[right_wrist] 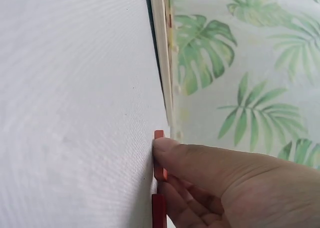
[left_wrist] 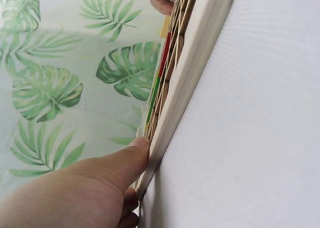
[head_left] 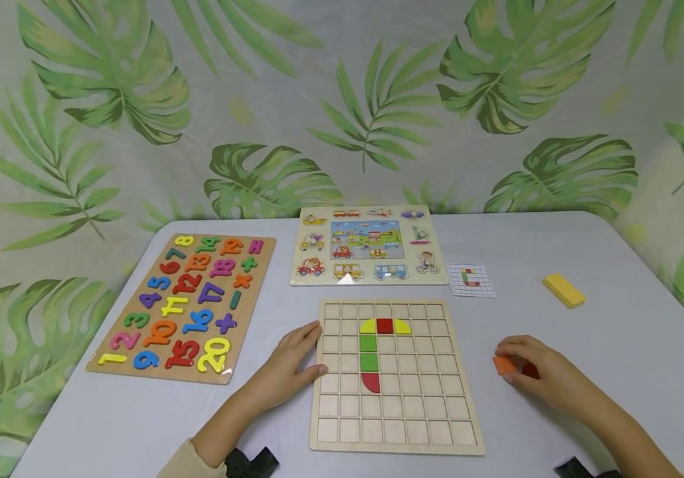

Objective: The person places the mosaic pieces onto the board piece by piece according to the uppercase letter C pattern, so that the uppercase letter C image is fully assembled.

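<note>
Under the right grip (head_left: 536,372), orange piece (head_left: 504,364).

Pale square wooden grid board (head_left: 396,378): unvarnished, matt, smooth edge. Small orange wooden tile (head_left: 504,364), at 3 o'clock from it: painted, matt. Light grey table (head_left: 617,372): matt, finely textured surface. Brown wooden number board (head_left: 183,307) at 10 o'clock: glossy film sheen. White paper pattern card (head_left: 470,279): flat, matt.

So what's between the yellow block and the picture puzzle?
In the head view, a small pattern card lies between the yellow block and the picture puzzle, on the table.
</note>
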A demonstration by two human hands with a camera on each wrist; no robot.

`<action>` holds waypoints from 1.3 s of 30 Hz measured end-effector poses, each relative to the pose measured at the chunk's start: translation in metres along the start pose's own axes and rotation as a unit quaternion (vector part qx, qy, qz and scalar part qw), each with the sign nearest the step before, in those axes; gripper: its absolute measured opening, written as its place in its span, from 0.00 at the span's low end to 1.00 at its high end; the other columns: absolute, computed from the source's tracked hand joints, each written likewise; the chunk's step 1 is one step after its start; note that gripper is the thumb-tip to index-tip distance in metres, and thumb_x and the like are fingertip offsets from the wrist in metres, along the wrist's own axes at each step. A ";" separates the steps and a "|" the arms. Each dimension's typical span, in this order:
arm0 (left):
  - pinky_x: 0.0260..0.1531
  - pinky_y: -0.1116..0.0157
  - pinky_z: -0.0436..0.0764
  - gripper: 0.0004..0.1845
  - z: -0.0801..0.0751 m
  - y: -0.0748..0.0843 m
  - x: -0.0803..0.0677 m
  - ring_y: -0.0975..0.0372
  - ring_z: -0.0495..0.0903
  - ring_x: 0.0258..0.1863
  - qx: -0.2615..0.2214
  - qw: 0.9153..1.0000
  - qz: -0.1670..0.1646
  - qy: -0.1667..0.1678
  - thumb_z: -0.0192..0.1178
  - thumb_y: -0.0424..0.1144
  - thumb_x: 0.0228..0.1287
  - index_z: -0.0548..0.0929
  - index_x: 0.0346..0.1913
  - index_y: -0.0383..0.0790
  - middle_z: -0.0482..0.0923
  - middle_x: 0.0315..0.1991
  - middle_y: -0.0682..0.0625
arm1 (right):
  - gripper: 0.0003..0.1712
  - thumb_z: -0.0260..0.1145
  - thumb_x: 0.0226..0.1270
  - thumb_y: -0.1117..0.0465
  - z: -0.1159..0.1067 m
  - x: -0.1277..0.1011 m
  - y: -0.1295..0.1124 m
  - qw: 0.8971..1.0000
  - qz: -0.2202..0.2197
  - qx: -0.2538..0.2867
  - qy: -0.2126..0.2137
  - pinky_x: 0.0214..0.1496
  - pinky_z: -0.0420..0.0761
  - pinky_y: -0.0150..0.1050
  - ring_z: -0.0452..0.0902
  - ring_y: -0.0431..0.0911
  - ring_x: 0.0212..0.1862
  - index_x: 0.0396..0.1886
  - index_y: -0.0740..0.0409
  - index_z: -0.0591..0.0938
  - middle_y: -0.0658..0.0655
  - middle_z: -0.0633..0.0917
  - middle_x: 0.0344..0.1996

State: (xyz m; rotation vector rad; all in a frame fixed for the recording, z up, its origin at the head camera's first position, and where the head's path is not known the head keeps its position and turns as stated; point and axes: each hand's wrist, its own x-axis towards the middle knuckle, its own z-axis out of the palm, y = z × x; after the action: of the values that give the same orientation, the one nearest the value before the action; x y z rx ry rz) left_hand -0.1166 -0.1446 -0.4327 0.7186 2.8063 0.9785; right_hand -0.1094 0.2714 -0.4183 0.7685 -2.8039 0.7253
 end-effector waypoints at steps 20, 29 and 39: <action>0.55 0.59 0.52 0.34 0.001 0.000 0.000 0.61 0.43 0.60 -0.003 1.000 -0.008 -0.002 0.48 0.52 0.55 0.51 0.62 0.44 0.45 0.62 0.53 | 0.23 0.67 0.42 0.65 0.007 0.032 -0.075 0.988 -0.108 0.098 0.055 0.36 0.70 0.27 0.68 0.35 0.39 0.41 0.50 0.74 0.42 0.74 0.38; 0.54 0.59 0.54 0.35 0.000 0.002 0.001 0.59 0.45 0.60 0.010 1.000 -0.004 0.003 0.49 0.53 0.54 0.52 0.62 0.41 0.46 0.62 0.52 | 0.16 0.63 0.48 0.54 0.045 0.046 -0.102 0.986 -0.076 0.143 -0.027 0.38 0.73 0.31 0.68 0.35 0.38 0.39 0.47 0.75 0.40 0.73 0.37; 0.54 0.60 0.55 0.36 0.000 0.001 0.001 0.59 0.46 0.59 0.020 1.000 -0.003 0.016 0.50 0.53 0.53 0.53 0.61 0.40 0.48 0.61 0.52 | 0.15 0.61 0.48 0.48 0.069 0.052 -0.106 0.991 -0.059 0.109 -0.053 0.41 0.69 0.30 0.64 0.32 0.40 0.38 0.44 0.77 0.37 0.70 0.36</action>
State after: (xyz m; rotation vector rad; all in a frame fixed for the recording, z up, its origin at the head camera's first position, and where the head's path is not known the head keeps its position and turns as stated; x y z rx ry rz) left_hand -0.1166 -0.1432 -0.4323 0.7060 2.8612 0.9442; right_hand -0.1004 0.1351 -0.4211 1.0286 -2.7707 1.0095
